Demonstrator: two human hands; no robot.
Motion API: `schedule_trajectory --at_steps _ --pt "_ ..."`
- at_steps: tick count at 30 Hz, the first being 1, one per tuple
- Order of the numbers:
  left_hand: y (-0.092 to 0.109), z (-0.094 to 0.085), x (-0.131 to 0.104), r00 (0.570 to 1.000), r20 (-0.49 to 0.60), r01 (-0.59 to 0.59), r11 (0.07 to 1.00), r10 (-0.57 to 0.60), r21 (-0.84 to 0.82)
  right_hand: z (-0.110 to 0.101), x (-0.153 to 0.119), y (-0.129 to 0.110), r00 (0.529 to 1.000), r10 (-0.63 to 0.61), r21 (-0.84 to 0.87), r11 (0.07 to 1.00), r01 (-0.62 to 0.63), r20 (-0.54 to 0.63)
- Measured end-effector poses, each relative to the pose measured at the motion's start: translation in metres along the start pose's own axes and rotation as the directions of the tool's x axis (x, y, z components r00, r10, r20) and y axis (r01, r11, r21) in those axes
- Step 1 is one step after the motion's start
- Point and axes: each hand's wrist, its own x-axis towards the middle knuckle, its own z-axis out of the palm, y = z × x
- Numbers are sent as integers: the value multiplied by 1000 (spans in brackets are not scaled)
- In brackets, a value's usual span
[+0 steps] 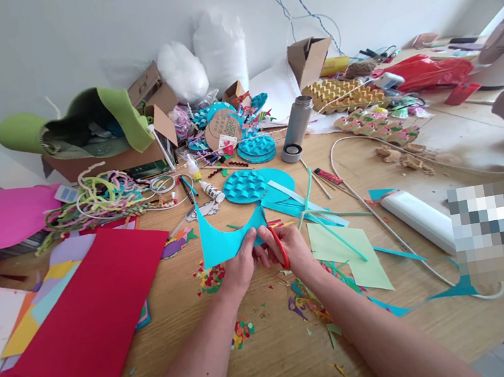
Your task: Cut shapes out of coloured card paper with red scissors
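Between finger and thumb, my left hand (243, 261) grips a blue sheet of paper (222, 239) with a curved piece cut out of its upper edge. Red-handled scissors (281, 249) are in my right hand (292, 247), their blades up at the paper's right end. Both hands meet close together above the wooden table. Just beyond them lies a blue disc with a scaly, raised surface (245, 187), beside more blue paper (280, 184). A pale green sheet (349, 256) and thin paper strips (336, 239) lie to the right of my right hand.
Coloured sheets topped by a red one (94, 309) lie at left, near a heap of pipe cleaners (96, 200). Confetti scraps (241, 333) dot the table. A grey flask (299, 120) stands behind. A white cable (381, 219) loops on the right near a white device (417, 223).
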Motion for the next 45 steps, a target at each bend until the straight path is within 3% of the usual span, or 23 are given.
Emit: schedule_trajectory --at_steps 19,29,33,37,41,45 --pt "5 1 -3 999 48 -23 1000 24 -4 -3 0 -2 999 1 -44 999 -3 -52" --pt "3 -1 -2 999 35 -23 1000 23 -7 -3 2 -1 995 74 -5 997 -74 -61" --pt "1 -2 1 998 -42 38 999 -39 -34 -3 2 -1 995 96 -18 995 -97 -16" --pt "2 -4 7 984 -150 63 980 -93 -188 -1 1 1 996 54 -97 994 -48 65" --pt "0 -6 13 971 -221 21 947 -96 -319 1 0 2 986 27 -116 993 -8 164" --pt "1 -5 15 949 -303 -29 936 -85 -352 3 -2 0 976 67 -114 993 -44 209"
